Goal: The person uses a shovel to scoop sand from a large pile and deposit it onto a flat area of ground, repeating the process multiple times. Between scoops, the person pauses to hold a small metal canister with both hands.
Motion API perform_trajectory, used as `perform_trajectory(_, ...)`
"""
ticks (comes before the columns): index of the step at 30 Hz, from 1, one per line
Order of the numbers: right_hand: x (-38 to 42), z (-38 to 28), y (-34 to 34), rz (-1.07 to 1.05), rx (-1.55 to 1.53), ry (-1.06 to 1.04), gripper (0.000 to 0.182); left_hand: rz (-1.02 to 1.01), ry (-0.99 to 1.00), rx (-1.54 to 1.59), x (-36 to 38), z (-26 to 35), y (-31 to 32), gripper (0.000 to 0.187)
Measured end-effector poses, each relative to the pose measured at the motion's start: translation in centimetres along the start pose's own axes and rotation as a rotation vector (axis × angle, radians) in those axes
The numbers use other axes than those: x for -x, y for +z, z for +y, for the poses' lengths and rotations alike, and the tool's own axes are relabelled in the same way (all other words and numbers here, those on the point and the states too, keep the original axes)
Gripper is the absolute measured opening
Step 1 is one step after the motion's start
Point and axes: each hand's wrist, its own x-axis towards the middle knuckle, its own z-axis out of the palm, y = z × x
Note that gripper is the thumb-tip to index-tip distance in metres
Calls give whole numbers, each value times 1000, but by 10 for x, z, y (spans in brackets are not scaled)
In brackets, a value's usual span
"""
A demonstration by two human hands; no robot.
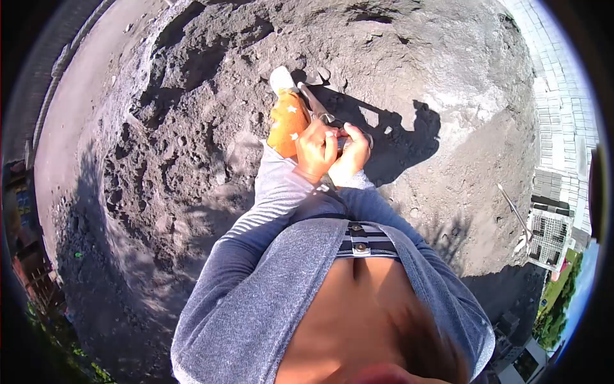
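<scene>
Pale dirt makes a path (pixel 70 121) far to the left of the fingers (pixel 330 146). Closer in, but also left of them, is lumpy grey ground (pixel 173 160) full of dark holes. Just left of the fingers is orange cloth (pixel 288 125) with white stars, and a white shoe (pixel 281 79) is past it, ahead of the fingers. Next comes the long handle (pixel 313 101). It slants from just beside the shoe back to the hands, and I cannot tell its far end from the stones (pixel 324 73) there. The left hand (pixel 312 152) has its fingers bent round the handle. The right hand (pixel 354 155) is just beside it, with its fingers curled in on the handle too; I cannot tell how tight they squeeze. Right of the fingers, a dark shadow (pixel 409 137) lies on the ground. Well to the right are a thin stick (pixel 513 208), a pale crate (pixel 550 233) with square holes, and grey paving (pixel 563 121) along the ground's edge.
</scene>
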Motion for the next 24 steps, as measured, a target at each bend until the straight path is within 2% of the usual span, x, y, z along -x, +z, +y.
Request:
perform_trajectory(2,-33,8,7,18,31,7,8,-58,29,-114,-9,-40,12,11)
perform_trajectory(5,-34,17,8,29,35,13,8,-57,51,-76,-1,-46,8,20)
perform_trajectory(6,-31,26,-7,57,38,41,8,-39,-11,-81,13,-51,4,11)
perform_trajectory(8,-10,45,-32,70,91,30,9,-11,-112,-73,55,-54,-9,12)
perform_trajectory(10,1,50,-65,14,96,81,8,-127,-164,-70,87,-56,-16,11)
perform_trajectory(13,-28,48,-118,-11,95,48,3,-279,-177,-132,107,-48,2,12)
perform_trajectory(15,-32,44,-154,-54,92,33,7,-493,-283,-109,120,-46,8,20)
perform_trajectory(16,-32,46,-188,-303,606,-257,8,-633,-320,-124,131,-62,13,24)
perform_trajectory(17,-47,50,-216,-105,165,197,8,-720,-534,187,144,-87,16,35)
perform_trajectory(18,-45,44,-239,-55,129,237,8,-724,-682,167,138,-83,15,35)
perform_trajectory(19,-59,44,-275,3,140,295,8,-708,-477,37,139,-96,14,33)
perform_trajectory(20,-59,35,-289,129,187,294,9,-746,-549,10,126,-95,10,31)
perform_trajectory(21,-80,38,-331,159,201,309,10,-842,144,-445,102,-98,-5,29)
perform_trajectory(22,-97,43,-364,319,356,262,10,-791,-621,31,127,-146,11,29)
perform_trajectory(23,-103,43,-373,546,440,260,12,-724,-746,86,129,-171,16,29)
perform_trajectory(24,-118,38,-387,642,487,368,13,-656,-868,138,123,-197,18,29)
